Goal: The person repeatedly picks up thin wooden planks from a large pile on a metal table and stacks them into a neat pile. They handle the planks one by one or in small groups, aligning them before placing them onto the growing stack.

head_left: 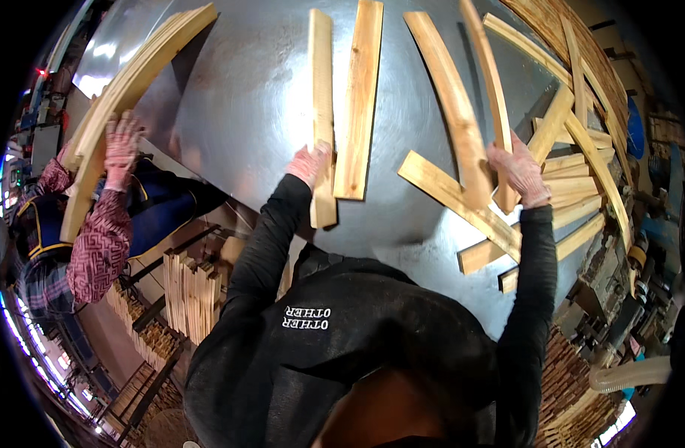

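In a pinkish work glove, my left hand (310,165) is closed on the near part of a pale wooden slat (321,82) lying lengthwise on the metal table. Just right of it lies a second wooden slat (360,97), which that hand does not hold. My right hand (520,173), gloved alike, grips a narrow wooden slat (494,78) that appears turned on its edge. Beside its fingertips rests a wider wooden slat (448,97); whether they touch it I cannot tell. Under that slat's near end, another slat (456,200) slants toward my right forearm.
A loose pile of wooden slats (574,187) covers the table's right side. At the left, a co-worker's gloved hand (122,149) holds a bundle of long slats (137,67). The shiny metal table (245,97) stretches away from me. Stacked wood (192,295) stands below its left edge.
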Demonstrator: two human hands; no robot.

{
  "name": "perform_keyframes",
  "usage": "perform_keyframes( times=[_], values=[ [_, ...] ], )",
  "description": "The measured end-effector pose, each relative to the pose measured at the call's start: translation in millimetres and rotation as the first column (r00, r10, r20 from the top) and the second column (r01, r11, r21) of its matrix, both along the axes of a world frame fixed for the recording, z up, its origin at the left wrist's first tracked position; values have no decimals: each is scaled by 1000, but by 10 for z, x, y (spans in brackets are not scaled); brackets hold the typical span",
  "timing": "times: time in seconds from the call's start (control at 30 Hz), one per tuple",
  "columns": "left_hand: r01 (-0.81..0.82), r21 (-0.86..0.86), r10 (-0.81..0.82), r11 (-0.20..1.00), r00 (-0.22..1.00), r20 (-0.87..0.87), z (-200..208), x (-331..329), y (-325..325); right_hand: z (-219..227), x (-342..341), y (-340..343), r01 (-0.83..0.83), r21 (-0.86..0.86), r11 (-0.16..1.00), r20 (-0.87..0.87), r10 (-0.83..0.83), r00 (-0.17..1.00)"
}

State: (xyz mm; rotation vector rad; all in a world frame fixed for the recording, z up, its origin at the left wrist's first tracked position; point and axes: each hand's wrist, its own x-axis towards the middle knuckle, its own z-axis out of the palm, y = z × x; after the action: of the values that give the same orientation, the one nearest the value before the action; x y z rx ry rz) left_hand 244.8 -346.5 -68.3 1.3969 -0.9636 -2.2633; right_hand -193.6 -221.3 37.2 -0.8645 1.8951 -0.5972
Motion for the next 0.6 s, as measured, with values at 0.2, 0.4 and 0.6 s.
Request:
perform_keyframes(
  times=[0.2, 0.4, 0.6],
  values=[
    [-99, 132, 134, 986, 949, -287, 343, 112, -40, 354, 1720, -273, -52, -177, 983, -112, 33, 993],
    [-210, 238, 292, 948, 869, -399, 317, -61, 303, -274, 2751, -183, -325, -163, 932, -665, 139, 733],
    [-282, 90, 292, 955, 947, -136, 294, 378, 252, -518, 1601, -102, 20, 24, 999, -853, 10, 521]
  ],
)
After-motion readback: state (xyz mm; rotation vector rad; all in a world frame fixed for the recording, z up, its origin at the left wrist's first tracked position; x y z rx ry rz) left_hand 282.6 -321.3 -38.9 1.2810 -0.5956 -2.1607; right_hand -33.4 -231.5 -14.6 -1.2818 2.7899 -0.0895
